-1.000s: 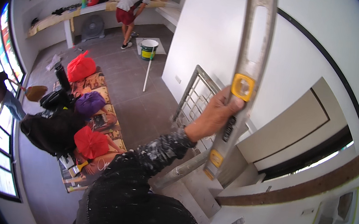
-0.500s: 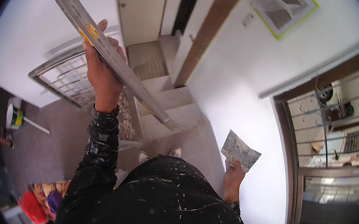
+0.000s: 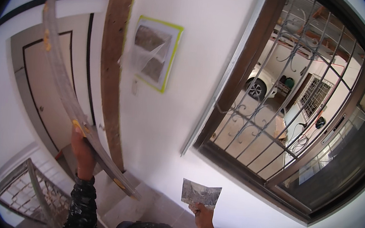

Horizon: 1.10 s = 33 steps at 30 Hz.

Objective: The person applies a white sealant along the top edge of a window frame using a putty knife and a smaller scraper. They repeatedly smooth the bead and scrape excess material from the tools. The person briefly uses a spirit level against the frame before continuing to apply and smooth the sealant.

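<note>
My left hand [image 3: 83, 151] is closed around a long grey straightedge bar [image 3: 63, 83] marked with yellow patches. The bar slants from the upper left, in front of the door, down to the right near the steps. My right hand [image 3: 204, 219] grips the lower edge of a flat, grey-smeared sheet [image 3: 199, 194], roughly square with a notched top edge. I cannot make out its exact kind. It is held up in front of the white wall [image 3: 176, 127], below the window. Dark, paint-spotted sleeves cover both my arms.
A brown window frame [image 3: 207, 150] with metal bars takes up the right, a car beyond it. A plastic-covered panel edged in yellow-green tape [image 3: 165, 78] is on the wall. At left are a door [image 3: 49, 76], a brown post [image 3: 113, 61] and a metal railing [image 3: 33, 182].
The view has swung up and to the right, bringing more wall and window in. Both hands now sit lower in the picture, still holding the bar and the sheet.
</note>
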### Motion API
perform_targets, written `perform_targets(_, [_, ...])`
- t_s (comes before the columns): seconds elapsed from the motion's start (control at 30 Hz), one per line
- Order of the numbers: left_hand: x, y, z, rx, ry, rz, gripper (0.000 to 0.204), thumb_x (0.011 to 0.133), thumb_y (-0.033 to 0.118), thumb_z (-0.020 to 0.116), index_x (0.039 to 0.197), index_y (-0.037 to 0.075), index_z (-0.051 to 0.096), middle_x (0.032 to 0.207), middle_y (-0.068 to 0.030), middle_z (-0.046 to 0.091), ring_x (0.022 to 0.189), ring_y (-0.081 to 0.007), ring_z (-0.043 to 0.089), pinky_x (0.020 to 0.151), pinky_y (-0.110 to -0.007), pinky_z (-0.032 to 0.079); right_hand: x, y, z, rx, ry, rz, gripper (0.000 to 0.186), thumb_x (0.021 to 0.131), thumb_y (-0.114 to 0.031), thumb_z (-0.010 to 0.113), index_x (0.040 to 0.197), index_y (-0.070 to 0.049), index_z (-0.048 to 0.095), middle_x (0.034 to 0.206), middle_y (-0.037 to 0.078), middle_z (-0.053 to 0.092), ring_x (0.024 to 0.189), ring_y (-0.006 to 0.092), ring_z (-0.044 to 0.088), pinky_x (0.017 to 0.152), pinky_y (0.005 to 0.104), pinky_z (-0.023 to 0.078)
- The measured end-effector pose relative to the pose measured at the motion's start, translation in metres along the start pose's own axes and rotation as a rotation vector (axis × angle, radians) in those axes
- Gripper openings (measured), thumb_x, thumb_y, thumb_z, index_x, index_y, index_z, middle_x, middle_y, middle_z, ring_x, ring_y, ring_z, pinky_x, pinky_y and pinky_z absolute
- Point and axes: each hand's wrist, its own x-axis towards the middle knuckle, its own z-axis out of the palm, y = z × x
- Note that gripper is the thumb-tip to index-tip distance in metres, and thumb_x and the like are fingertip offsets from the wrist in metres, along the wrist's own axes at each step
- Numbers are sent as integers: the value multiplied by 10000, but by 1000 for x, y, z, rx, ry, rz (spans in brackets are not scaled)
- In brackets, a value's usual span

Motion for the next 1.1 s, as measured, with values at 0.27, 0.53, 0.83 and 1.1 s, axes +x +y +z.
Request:
perform_targets(0.27, [57,-53,177,233,-249,331,328,1071,287,451,1061,-22,560,903,-46,548,863,-113,465,763,-293,415,64,-5,-25,1242,356,510,481,868,64,575,1325,-37,465,1187,135,610,1030,306,651,841,466,610])
perform_targets(0.53, [147,-121,306,-223,-544,400,297,1051,245,510,1158,-27,566,875,-17,543,815,-92,467,738,-255,428,48,45,22,835,671,302,196,915,-32,549,1067,66,626,1088,182,644,970,301,634,901,443,527])
perform_targets(0.83, [174,-173,386,-367,-548,438,391,1043,246,534,1322,-27,567,1022,-125,615,949,-203,592,871,-327,481,114,-42,85,1117,1037,195,561,838,-39,633,1369,-62,452,1169,100,621,927,240,671,655,355,604])
perform_targets(1.1, [163,-179,410,-29,-320,657,445,998,347,587,1301,22,609,1100,-150,585,952,-288,613,843,-397,500,105,-15,104,839,923,213,282,943,-58,570,1222,-12,572,1137,121,650,984,257,656,802,384,573])
